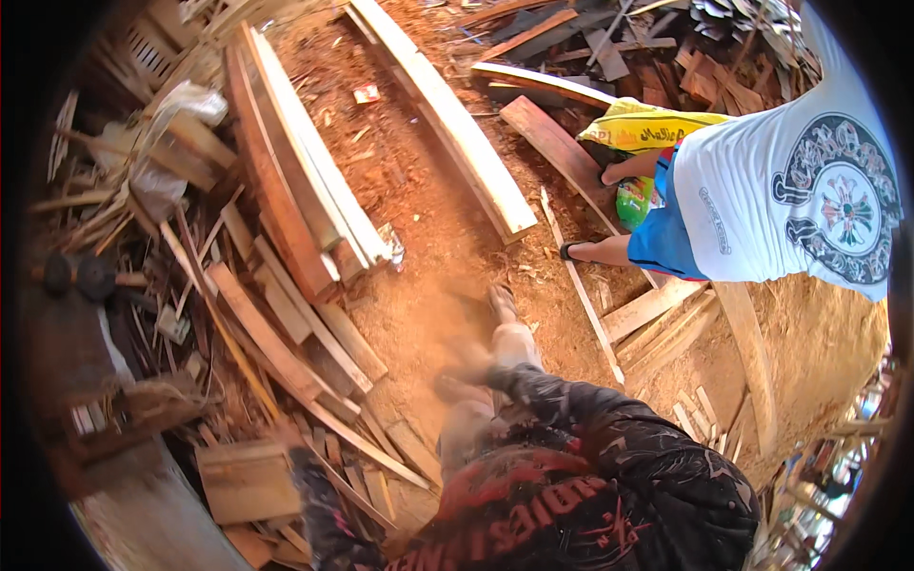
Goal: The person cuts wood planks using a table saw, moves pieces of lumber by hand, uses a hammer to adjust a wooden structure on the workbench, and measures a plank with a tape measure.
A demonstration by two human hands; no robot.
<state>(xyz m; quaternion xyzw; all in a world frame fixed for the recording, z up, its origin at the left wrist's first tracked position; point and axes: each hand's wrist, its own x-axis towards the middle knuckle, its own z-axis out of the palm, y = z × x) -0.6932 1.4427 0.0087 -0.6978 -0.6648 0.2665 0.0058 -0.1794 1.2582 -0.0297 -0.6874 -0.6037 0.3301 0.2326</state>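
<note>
Nearest the lower edge of the floor (405, 314), a dark jacket with red print (571, 476) is seen, worn by the person whose hands are shown. The left hand (286, 434) is blurred beside the lower end of a thin yellowish stick (249, 368), which is slanted across scrap wood at the floor's left side; whether the stick is gripped, and how far the fingers are opened, cannot be told. The right hand (465, 366) is held out in front of the body, above the floor; it too is smeared by motion, so its opening cannot be judged, and nothing can be made out in its grasp. Below the left hand, a broad wooden block (238, 481) is set among offcuts, and a curved reddish plank (267, 335) is laid just right of the stick. Farther off, a stack of long boards (276, 181) is laid on the left half of the floor, and a pale beam (447, 119) is stretched toward its far edge. On the right side, a co-worker in a white shirt (733, 205) is seen beside a yellow sack (647, 124), beyond which scrap wood is heaped toward the far right corner.
</note>
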